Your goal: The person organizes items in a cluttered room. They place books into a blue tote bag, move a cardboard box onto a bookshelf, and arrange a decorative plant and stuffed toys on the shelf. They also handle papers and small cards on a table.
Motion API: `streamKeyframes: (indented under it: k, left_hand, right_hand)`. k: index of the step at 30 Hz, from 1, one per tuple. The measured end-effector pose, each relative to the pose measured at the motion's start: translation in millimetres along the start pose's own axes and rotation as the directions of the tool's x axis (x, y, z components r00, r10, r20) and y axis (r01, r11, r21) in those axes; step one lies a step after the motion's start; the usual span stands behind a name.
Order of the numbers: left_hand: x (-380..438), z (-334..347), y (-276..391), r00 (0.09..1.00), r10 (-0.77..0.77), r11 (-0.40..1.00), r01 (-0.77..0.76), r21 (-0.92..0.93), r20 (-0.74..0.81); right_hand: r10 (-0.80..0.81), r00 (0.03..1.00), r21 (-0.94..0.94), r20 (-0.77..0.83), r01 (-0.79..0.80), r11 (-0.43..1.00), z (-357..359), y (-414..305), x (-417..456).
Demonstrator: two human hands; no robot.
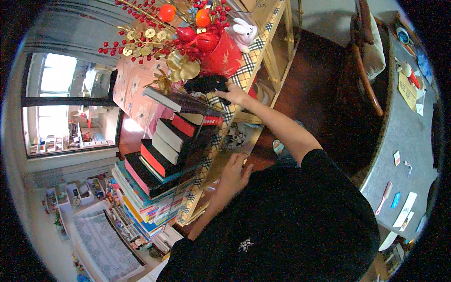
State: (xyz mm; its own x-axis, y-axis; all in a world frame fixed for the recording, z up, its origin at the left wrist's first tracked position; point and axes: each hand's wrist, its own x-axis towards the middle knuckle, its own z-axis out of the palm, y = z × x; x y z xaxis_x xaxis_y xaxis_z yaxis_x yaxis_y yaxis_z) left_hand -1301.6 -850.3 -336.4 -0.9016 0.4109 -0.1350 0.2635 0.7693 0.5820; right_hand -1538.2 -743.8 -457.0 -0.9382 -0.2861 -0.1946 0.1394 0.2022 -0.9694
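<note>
My right hand [234,96] grips a black fluffy item [206,84] between thumb and fingers, at the foot of a red pot [223,56] on a shelf top with a checked cover [252,67]. Exactly what the fluffy item is cannot be told. Artificial branches with red berries and gold leaves [183,67] rise from the pot, and a white plush rabbit [243,34] sits beside it. My left hand [235,174] is lower, beside the shelf's front edge, slightly blurred, its fingers apart and holding nothing.
Stacked books [165,141] stand by the shelf's left end. A wooden chair [364,63] with a cushion is at upper right, near a grey table [405,141] bearing a pink brush [384,197] and papers. A framed mirror or window [70,102] is at left.
</note>
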Motion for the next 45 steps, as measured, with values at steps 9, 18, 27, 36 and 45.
streamKeyframes:
  k: [9, 18, 27, 36, 45]
  left_hand:
    - [-6.5, 3.7, -3.8, 1.0, -0.007, 1.0, 0.007, 0.004, 0.014]
    - [-8.6, 7.8, -7.9, 0.999, -0.027, 0.999, 0.027, -0.02, -0.018]
    - [0.5, 13.3, -11.0, 1.0, -0.03, 0.998, 0.031, -0.057, 0.007]
    - [48.3, 15.2, 46.4, 0.956, 0.235, 0.97, -0.219, -0.108, 0.176]
    - [76.6, 32.7, 123.1, 0.811, 0.524, 0.849, -0.476, -0.227, 0.258]
  right_hand:
    - [0.337, 0.923, -0.179, 0.188, -0.305, 0.935, -13.9, -25.2, -12.5]
    - [0.275, 0.961, 0.335, -0.005, -0.258, 0.906, -37.4, 7.7, -39.4]
    - [0.243, 0.919, 0.574, -0.311, -0.022, 0.819, -28.8, 49.6, -102.2]
    - [0.216, 0.853, 0.311, -0.475, -0.067, 0.948, -5.2, 88.0, -229.2]
    - [0.359, 0.676, 0.274, -0.643, -0.234, 0.933, -63.4, 36.1, -335.0]
